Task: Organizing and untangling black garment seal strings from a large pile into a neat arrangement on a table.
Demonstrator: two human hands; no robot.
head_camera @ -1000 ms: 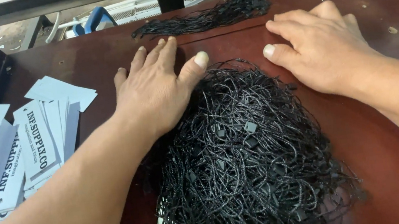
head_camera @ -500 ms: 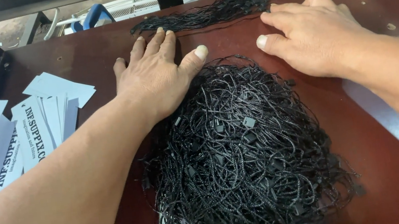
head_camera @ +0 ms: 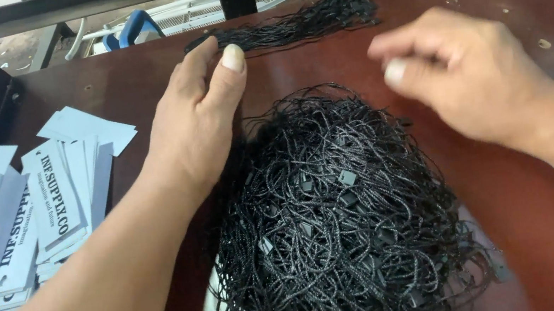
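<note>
Left hand (head_camera: 195, 127) lies flat, fingers together and extended, holding nothing; its thumb side touches the left edge of the tangled black string pile (head_camera: 339, 218). Right hand (head_camera: 466, 77) is blurred, fingers loosely curled just above the pile's upper right; grip unclear. Beyond both sets of fingertips: a straight black string bundle (head_camera: 296, 26). Outboard of the left hand: white paper tags (head_camera: 34, 209) on the dark red table (head_camera: 548, 212).

Two hands over one tabletop (head_camera: 534, 214): left hand (head_camera: 198, 126), right hand (head_camera: 474, 83). Two heaps of black cord: large tangled pile (head_camera: 342, 218), small straight bundle (head_camera: 289, 29). Pale paper tags (head_camera: 47, 200): many, overlapping, count unclear. One white fan (head_camera: 201, 12).
</note>
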